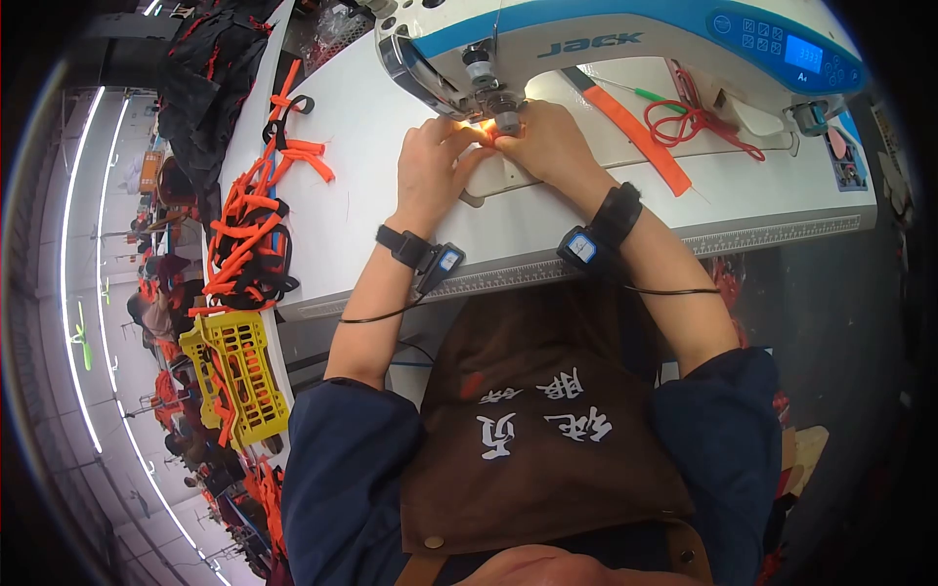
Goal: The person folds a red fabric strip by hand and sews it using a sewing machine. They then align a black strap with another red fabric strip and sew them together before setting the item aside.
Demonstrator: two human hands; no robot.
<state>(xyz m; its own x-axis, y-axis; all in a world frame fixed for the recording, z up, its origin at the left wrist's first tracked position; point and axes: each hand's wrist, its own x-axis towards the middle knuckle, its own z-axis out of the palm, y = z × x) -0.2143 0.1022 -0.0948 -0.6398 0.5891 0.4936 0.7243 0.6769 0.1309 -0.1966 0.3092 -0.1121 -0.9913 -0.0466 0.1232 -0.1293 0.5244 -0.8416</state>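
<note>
Under the needle area of a white and blue sewing machine [586, 44], both my hands meet in the glow of its lamp. My left hand [430, 166] has its thumb and forefinger closed on a small orange fabric piece [490, 140], of which only a bit shows. From the other side, my right hand [549, 145] pinches the same piece, its fingertips partly hidden behind the machine head. The needle and presser foot cannot be made out clearly.
An orange strip [640, 140] lies right of my hands, near red-handled scissors [689, 117] and a green-handled tool [647, 95]. Orange and black straps [249, 230] pile along the table's left edge, above a yellow basket [239, 376]. Dark cloth [210, 88] hangs at upper left.
</note>
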